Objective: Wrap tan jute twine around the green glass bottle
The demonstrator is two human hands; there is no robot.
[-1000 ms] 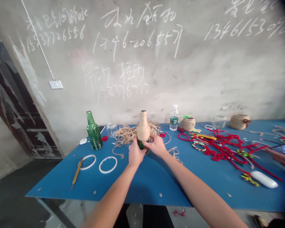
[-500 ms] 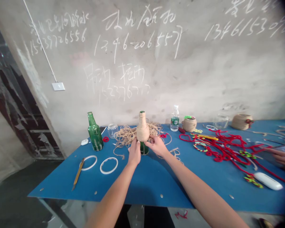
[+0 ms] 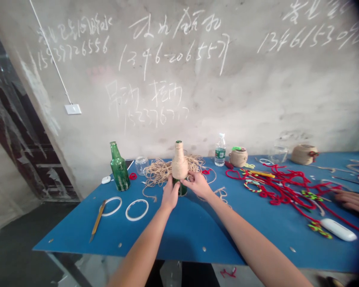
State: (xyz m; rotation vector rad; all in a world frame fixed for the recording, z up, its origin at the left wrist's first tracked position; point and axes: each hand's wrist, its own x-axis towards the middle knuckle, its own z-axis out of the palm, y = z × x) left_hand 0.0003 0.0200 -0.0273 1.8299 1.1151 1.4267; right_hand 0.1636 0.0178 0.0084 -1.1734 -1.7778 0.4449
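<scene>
A green glass bottle (image 3: pixel 182 190) stands upright on the table, its neck and shoulder covered with wound twine (image 3: pixel 179 168). Below the wrapping, the green glass of its lower body is bare. My left hand (image 3: pixel 170 193) is closed around the bottle's left side, thumb on the front at the lower edge of the winding. On the right side, my right hand (image 3: pixel 197 184) pinches at that same edge; the strand between its fingers is too small to make out clearly. Behind the bottle lies a loose heap of twine (image 3: pixel 158 170).
A second green bottle (image 3: pixel 119 169), white rings (image 3: pixel 137 210) and a yellow-handled cutter (image 3: pixel 97 221) lie to the left. Rightward are a water bottle (image 3: pixel 220 151), a twine-wrapped jar (image 3: pixel 238 157), tangled red cord (image 3: pixel 283 185) and another person's hand (image 3: pixel 354 201).
My left thumb has shifted right across the bottle's front, and my right fingers have moved slightly toward it. The other person's hand at the right has changed position.
</scene>
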